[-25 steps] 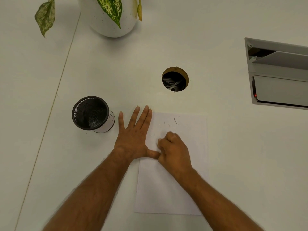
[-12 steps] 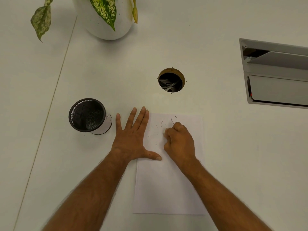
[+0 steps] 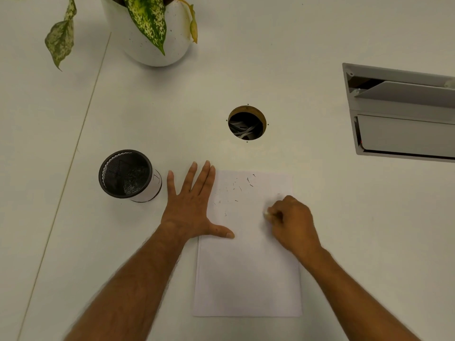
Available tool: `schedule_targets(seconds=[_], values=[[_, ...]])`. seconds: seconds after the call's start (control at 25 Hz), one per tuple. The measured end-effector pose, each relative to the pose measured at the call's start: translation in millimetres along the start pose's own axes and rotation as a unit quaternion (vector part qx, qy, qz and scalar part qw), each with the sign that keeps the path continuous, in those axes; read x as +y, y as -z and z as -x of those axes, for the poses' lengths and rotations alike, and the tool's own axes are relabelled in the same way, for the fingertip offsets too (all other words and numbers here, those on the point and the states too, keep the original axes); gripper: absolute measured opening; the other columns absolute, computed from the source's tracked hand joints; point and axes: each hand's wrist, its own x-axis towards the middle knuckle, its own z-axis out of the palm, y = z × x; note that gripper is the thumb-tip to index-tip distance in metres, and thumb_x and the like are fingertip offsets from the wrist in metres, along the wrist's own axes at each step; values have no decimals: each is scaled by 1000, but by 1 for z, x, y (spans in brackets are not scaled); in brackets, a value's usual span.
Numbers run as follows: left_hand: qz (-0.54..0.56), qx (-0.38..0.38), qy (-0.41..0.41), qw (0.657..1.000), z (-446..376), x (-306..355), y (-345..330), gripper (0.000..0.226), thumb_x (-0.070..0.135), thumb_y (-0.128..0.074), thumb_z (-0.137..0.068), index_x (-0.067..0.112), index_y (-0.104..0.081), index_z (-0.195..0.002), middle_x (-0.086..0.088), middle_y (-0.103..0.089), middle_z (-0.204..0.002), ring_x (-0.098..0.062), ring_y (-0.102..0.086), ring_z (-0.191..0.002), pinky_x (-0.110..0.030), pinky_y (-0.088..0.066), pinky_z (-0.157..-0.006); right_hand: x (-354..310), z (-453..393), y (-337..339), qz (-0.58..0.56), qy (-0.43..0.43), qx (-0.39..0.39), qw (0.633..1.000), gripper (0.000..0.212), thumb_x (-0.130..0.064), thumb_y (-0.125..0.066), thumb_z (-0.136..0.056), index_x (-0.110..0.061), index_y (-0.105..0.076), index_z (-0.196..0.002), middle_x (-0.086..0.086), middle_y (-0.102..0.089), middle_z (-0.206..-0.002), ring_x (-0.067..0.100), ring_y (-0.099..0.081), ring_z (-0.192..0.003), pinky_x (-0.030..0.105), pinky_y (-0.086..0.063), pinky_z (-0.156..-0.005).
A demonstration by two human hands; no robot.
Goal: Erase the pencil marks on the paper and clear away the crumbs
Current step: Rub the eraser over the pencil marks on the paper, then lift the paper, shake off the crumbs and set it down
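Item, lower centre of the frame: paper [image 3: 247, 279], one white sheet lying flat on the white table [image 3: 344, 230], lower half bare. Item, centre right: right hand [image 3: 293, 223], fingers curled round a small pale eraser [image 3: 266, 214] that shows only as a nub at the thumb side; it sits over the right part of the sheet, having shifted right and toward the lower frame from the upper-middle spot it rubbed half a second ago. Item, centre left: left hand [image 3: 190, 205], flat and spread, holding nothing, fingers on the table along the sheet's left edge, thumb pressing the paper; unmoved across the last second. Item, upper part of the sheet: crumbs [image 3: 240, 189], short dark flecks scattered loose; whether any are leftover pencil strokes cannot be told. Judgement: rubbing looks largely done in the upper area, the hand is likely moving to a faint mark near the right edge, and the clearing of crumbs is not yet begun. Item, left: black mesh cup [image 3: 128, 174]. Item, above centre: round cable hole [image 3: 247, 123]. Item, right edge: grey socket flap [image 3: 403, 114]. Item, upper left: white plant pot [image 3: 150, 45] with speckled leaves.
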Motion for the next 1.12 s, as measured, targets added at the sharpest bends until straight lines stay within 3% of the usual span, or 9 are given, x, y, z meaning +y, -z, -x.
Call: schedule_targets(seconds=[0.08, 0.16, 0.28, 0.36, 0.48, 0.56, 0.72, 0.96, 1.12], values=[[3, 3, -1, 1000, 0, 0, 1, 157, 111, -29, -37, 19, 32, -149, 2, 35, -159, -23, 34, -146, -69, 16, -112, 2, -3, 18, -288, -137, -23, 948, 11, 1, -67, -84, -9, -72, -82, 4, -65, -69, 18, -58, -59, 24, -50, -58], [5, -1, 0, 1000, 1, 0, 2, 156, 111, -30, -38, 20, 35, -147, 3, 39, -158, -23, 36, -145, -69, 17, -112, 4, 3, 35, -507, -217, -56, 833, 25, 5, -54, -91, -11, -70, -101, 13, -70, -80, 22, -64, -65, 31, -57, -61], [10, -1, 1, 1000, 2, 1, 5, 156, 111, -30, -38, 21, 36, -146, 4, 40, -157, -22, 37, -144, -68, 17, -112, 8, 16, 47, -586, -264, -80, 762, 27, 9, -48, -91, -3, -68, -105, 17, -69, -86, 26, -66, -68, 35, -59, -65], [16, 1, -1, 1000, 3, 1, 6, 155, 110, -30, -39, 21, 35, -147, 4, 39, -157, -21, 36, -145, -68, 18, -112, 8, 24, 49, -584, -268, -72, 763, 21, 10, -58, -83, 1, -67, -101, 19, -67, -82, 28, -66, -68, 37, -59, -65], [20, 5, 2, 1000, 7, 3, 6, 153, 110, -30, -41, 19, 33, -148, 1, 37, -158, -23, 34, -146, -67, 15, -114, 5, 34, 50, -503, -263, -38, 823, 17, 12, -69, -76, 4, -68, -91, 15, -64, -72, 29, -66, -63, 37, -59, -62], [40, 22, 20, 999, 12, 8, 3, 152, 109, -30, -43, 19, 30, -150, -1, 32, -161, -25, 30, -148, -66, 12, -116, 0, 36, 51, -479, -266, -6, 836, 12, 15, -70, -74, 5, -69, -80, 16, -66, -70, 32, -68, -64, 38, -59, -63], [63, 36, 37, 997, 23, 15, -4, 144, 107, -29, -51, 20, 29, -150, 1, 28, -162, -24, 25, -150, -63, 10, -118, -8, 31, 48, -492, -261, 24, 830, 13, 15, -69, -75, 4, -68, -67, 22, -66, -77, 37, -68, -71, 39, -59, -67], [83, 72, 28, 994, 39, 17, -6, 131, 104, -22, -58, 25, 15, -156, 4, 16, -165, -21, 15, -152, -61, 2, -120, 5, 30, 54, -533, -295, -1, 793, 10, 2, -64, -86, 11, -68, -89, 23, -70, -92, 36, -69, -85, 37, -60, -72], [93, 86, 38, 991, 57, 10, -15, 128, 104, -26, -58, 28, 1, -158, 2, 0, -167, -22, 4, -153, -57, -1, -122, 28, 33, 70, -532, -327, 19, 781, 7, 12, -63, -80, 9, -68, -85, 22, -69, -90, 35, -68, -86, 36, -60, -74]])
